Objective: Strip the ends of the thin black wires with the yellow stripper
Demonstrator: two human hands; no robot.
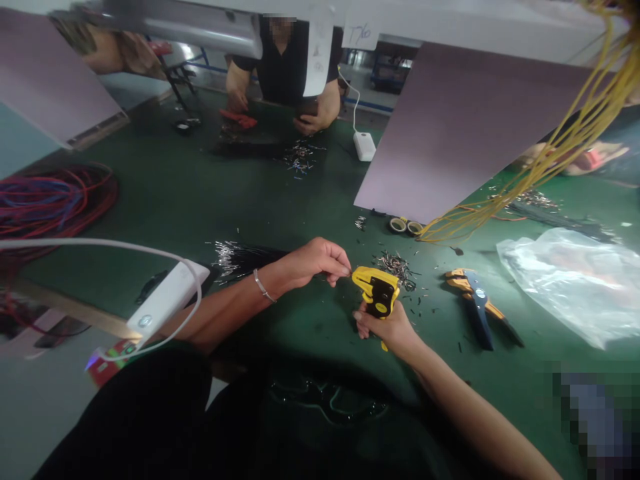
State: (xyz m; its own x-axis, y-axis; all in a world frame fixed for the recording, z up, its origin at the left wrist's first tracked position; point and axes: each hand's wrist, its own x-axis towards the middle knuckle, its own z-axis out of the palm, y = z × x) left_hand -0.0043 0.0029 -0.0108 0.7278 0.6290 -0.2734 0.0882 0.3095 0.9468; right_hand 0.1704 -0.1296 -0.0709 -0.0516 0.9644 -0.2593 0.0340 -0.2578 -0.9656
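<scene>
My right hand (387, 327) is wrapped around the grip of a yellow and black wire stripper (380, 290), its nose turned toward my left hand. The fingers of my left hand (323, 260) are pinched at the tool's jaws on a thin wire, most of which is hidden. Under and behind my left forearm lies a bundle of black wires (250, 259) with bare, shiny ends to the left. Just beyond the stripper is a heap of short cut wire bits (395, 265).
A second stripper (475, 303) with orange and blue parts lies at right, near a clear plastic bag (570, 280). Yellow wires (545, 173) hang down at right beside tape rolls (406, 227). Red and blue wire coils (45, 200) lie left. A white power strip (167, 300) is by my left arm. A co-worker sits opposite.
</scene>
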